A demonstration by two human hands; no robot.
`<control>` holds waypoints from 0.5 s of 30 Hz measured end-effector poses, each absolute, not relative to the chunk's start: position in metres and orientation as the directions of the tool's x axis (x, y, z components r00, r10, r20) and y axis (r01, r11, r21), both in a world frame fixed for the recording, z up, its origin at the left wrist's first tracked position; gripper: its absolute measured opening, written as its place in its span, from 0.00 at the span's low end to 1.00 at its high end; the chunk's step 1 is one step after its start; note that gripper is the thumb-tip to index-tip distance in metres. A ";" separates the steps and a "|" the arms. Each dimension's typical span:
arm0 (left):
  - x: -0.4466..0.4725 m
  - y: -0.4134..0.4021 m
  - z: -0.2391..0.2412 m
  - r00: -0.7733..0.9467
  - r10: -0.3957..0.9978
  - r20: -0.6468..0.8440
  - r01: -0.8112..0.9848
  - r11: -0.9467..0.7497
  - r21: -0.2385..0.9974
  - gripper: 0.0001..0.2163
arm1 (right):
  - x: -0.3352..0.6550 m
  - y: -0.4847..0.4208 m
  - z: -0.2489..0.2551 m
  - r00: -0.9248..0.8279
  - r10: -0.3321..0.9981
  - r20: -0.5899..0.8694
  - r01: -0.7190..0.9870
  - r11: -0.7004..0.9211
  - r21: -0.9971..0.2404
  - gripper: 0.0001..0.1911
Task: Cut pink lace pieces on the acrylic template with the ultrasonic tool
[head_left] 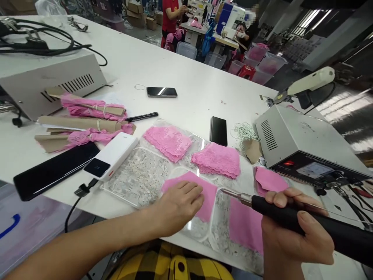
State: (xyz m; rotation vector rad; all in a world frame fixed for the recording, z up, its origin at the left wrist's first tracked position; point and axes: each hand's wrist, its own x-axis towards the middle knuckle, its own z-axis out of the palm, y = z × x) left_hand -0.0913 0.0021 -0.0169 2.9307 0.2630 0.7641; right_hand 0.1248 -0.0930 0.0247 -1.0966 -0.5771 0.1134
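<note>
My left hand [182, 208] lies flat, fingers stretched out, on a pink fabric piece [208, 194] near the table's front edge. My right hand [297, 229] grips a black-handled tool [279, 210] with a slim metal tip. That tip is at the right edge of the pink piece; whether it touches cannot be told. Another pink piece [244, 225] lies below the tool, partly hidden by my right hand. Beyond are two stacks of pink lace, a left stack [167, 142] and a right stack [217, 159]. All rest on a clear plastic sheet [140, 175] with rounded outlines.
A grey control box [303, 144] with cables stands right, a cream handheld tool [311, 81] on it. Left are tied pink bundles [96, 107], a white power bank [112, 155] and a black phone [55, 169]. Two more phones lie behind. People sit at sewing machines beyond.
</note>
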 end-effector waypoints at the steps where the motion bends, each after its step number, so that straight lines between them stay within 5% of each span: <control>1: -0.085 0.001 -0.017 0.867 0.183 0.463 0.140 -0.982 0.127 0.10 | 0.126 -0.094 0.024 0.852 0.358 0.383 0.189 0.472 -0.861 0.11; 15: -0.063 0.000 -0.038 0.874 0.227 0.430 0.172 -0.971 0.164 0.16 | 0.121 -0.092 0.013 0.875 0.388 0.289 0.055 0.513 -0.857 0.11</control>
